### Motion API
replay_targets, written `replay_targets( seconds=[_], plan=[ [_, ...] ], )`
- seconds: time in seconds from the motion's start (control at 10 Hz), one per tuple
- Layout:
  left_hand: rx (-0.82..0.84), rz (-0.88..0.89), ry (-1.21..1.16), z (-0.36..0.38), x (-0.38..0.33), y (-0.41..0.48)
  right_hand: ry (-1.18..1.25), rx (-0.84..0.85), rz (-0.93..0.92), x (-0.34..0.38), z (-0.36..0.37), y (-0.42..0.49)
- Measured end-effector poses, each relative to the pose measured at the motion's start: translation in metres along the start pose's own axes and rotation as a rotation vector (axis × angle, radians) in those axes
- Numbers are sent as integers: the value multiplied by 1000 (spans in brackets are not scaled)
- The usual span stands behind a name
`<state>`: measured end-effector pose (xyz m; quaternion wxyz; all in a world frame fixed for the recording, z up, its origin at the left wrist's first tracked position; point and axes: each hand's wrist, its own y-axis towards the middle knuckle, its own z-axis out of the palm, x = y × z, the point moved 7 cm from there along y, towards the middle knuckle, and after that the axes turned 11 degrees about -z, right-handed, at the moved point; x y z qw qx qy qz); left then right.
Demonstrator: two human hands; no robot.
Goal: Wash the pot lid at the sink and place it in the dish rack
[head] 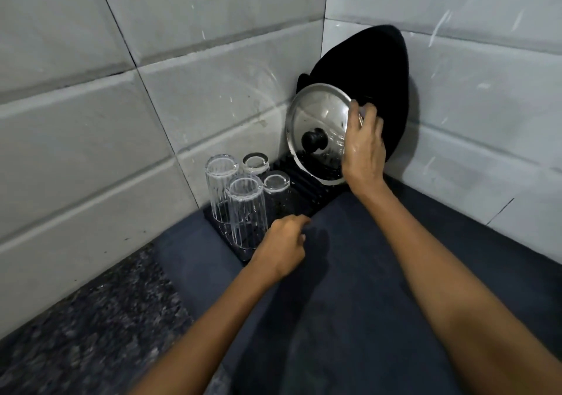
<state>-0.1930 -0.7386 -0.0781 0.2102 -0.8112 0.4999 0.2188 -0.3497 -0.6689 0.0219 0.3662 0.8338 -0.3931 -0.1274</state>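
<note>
From the head view, the round glass pot lid with a steel rim and black knob (319, 130) stood nearly on edge at the far end of the black ribbed dish rack (304, 195), its lower rim among the ribs and its back leaning toward the large black pan (374, 69) propped in the tiled corner; the right hand (363, 148) was clamped on the lid's right rim, fingers curled over the top edge, skin wet; the left hand (284, 244) hovered loosely curled, holding nothing, just beside the four clear ribbed glass tumblers (240, 194) standing inverted on the rack; the lid looked stiff, moderately light, breakable and probably slippery while wet, so the rim or the knob seemed the surest hold; a dark blue cloth mat (380, 273) covered the speckled granite desk (91, 318) below glossy grey wall tiles (121, 90).
</note>
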Motion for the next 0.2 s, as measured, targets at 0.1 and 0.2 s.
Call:
replay_targets(
  seconds=[0.1,0.2],
  plan=[
    [-15,-5,-33,-8,-2,-15,-6,96,3,6,-24,-15],
    [-68,-38,-127,-21,-3,-33,210,259,67,10,-37,-41]
  ],
)
